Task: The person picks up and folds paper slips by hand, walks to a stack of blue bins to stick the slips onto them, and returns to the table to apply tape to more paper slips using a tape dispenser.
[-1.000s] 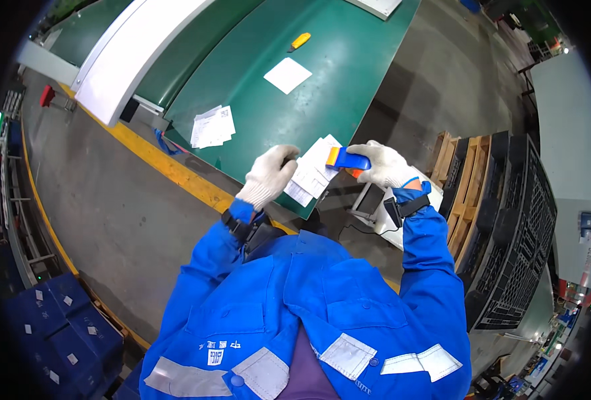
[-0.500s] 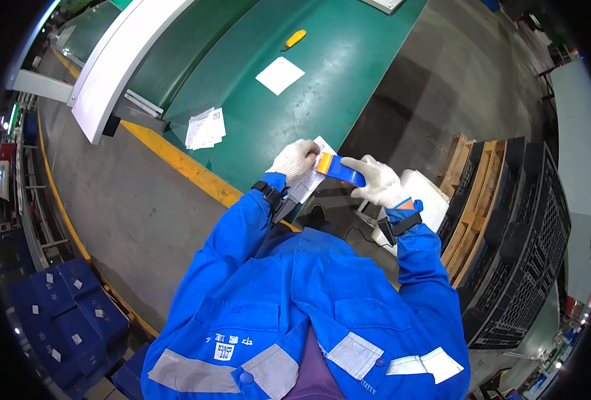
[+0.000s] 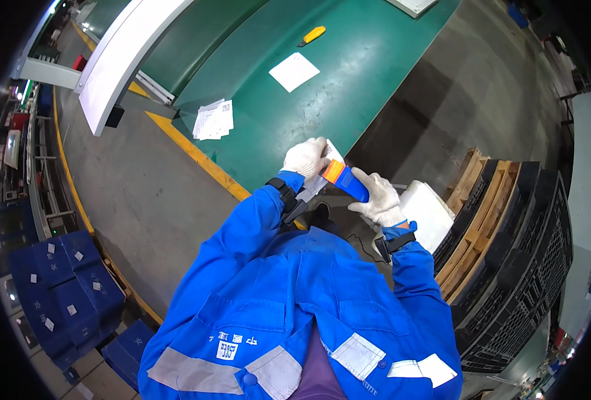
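Note:
My right hand (image 3: pixel 380 200), in a white knit glove, is closed round a blue tape dispenser (image 3: pixel 353 187) with an orange front end. That orange end touches a white printed paper slip (image 3: pixel 313 187) near the table's front edge. My left hand (image 3: pixel 306 158), gloved the same way, pinches this slip, with part of it showing above and below the fingers. The left fingertips are partly hidden behind the hand. Farther off on the green tabletop (image 3: pixel 269 133) lie a white paper sheet (image 3: pixel 294 72) and a small stack of printed papers (image 3: pixel 213 120).
A yellow utility knife (image 3: pixel 312 35) lies at the far part of the table. To my right stand black and wooden pallets (image 3: pixel 485 220) and a white container (image 3: pixel 423 210). Blue boxes (image 3: pixel 65 293) sit at the lower left. A white curved panel (image 3: pixel 119 67) borders the table's left.
The dispenser has tilted, its orange end now higher and turned more against the slip. Both hands have shifted slightly right and down in the picture, along with the whole view.

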The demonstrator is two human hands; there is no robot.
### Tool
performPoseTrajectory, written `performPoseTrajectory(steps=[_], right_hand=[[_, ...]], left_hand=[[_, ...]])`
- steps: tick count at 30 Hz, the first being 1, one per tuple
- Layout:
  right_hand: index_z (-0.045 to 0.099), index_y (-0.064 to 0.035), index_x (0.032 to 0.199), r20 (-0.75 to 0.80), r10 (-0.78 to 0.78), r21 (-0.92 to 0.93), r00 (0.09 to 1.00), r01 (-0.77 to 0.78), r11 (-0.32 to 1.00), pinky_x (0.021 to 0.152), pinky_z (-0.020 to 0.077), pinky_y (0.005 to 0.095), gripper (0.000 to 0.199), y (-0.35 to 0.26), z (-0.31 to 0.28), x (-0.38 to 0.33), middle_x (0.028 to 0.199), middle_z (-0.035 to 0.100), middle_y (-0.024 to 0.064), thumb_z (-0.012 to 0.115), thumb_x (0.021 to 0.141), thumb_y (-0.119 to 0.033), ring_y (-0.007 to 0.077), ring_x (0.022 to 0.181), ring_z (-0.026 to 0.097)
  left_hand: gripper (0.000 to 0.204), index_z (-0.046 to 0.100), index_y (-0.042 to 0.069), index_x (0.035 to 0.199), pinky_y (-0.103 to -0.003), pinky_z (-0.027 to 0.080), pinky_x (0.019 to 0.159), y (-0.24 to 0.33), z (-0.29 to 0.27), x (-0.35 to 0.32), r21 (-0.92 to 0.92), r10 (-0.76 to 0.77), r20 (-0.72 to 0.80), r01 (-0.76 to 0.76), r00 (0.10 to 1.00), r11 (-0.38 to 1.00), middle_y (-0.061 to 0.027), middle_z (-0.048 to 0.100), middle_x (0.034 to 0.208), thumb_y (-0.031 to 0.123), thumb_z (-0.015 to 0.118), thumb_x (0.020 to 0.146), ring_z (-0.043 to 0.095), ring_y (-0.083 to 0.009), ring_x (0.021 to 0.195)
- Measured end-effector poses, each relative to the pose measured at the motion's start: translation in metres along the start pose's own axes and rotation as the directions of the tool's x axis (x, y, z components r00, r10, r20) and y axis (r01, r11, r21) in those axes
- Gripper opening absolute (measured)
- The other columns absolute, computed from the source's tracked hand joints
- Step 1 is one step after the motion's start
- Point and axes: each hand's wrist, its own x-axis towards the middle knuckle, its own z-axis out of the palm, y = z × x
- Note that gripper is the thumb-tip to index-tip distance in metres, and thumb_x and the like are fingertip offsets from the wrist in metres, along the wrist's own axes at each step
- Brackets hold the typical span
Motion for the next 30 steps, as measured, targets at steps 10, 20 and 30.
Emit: performPoseTrajectory(steps=[10, 20, 30], right_hand=[[0.059, -0.0246, 0.155, -0.034, 0.071, 0.006, 0.997, -0.070, 0.998, 0.094, 0.0556, 0.0534, 0.095, 0.016, -0.002, -0.031, 0.106, 0.066, 0.0155, 0.095, 0.068, -0.040, 0.0412, 0.104, 0.067], [0.062, -0.0210, 0.152, 0.044, 0.145, -0.098, 0.989, -0.140, 0.985, 0.088, 0.0586, 0.0529, 0.083, 0.006, -0.006, -0.033, 0.101, 0.071, 0.0174, 0.088, 0.076, -0.041, 0.0407, 0.093, 0.072], [0.077, -0.0164, 0.127, 0.256, 0.591, -0.063, 0.765, -0.596, 0.800, 0.096, 0.0590, 0.0482, 0.058, 0.039, 0.010, -0.064, 0.108, 0.080, 0.0179, 0.084, 0.075, -0.042, 0.0405, 0.105, 0.075]], left_hand=[[0.033, 0.065, 0.008, 0.107, -0.050, 0.056, 0.090, 0.006, 0.000, 0.005, 0.004, -0.086, 0.026, 0.086, 0.996, 0.996, -0.0183, 0.071, 0.111, 0.032, 0.079, 0.089, 0.070, -0.0407, 0.106], [0.034, 0.065, 0.009, 0.106, -0.049, 0.055, 0.091, 0.004, 0.001, 0.007, -0.021, -0.092, 0.056, 0.094, 0.994, 0.995, -0.0185, 0.070, 0.111, 0.034, 0.080, 0.088, 0.070, -0.0401, 0.108], [0.028, 0.070, 0.006, 0.112, -0.047, 0.056, 0.094, -0.009, -0.006, 0.002, -0.204, -0.017, -0.005, 0.016, 1.000, 0.979, -0.0213, 0.075, 0.111, 0.025, 0.070, 0.092, 0.072, -0.0390, 0.108]])
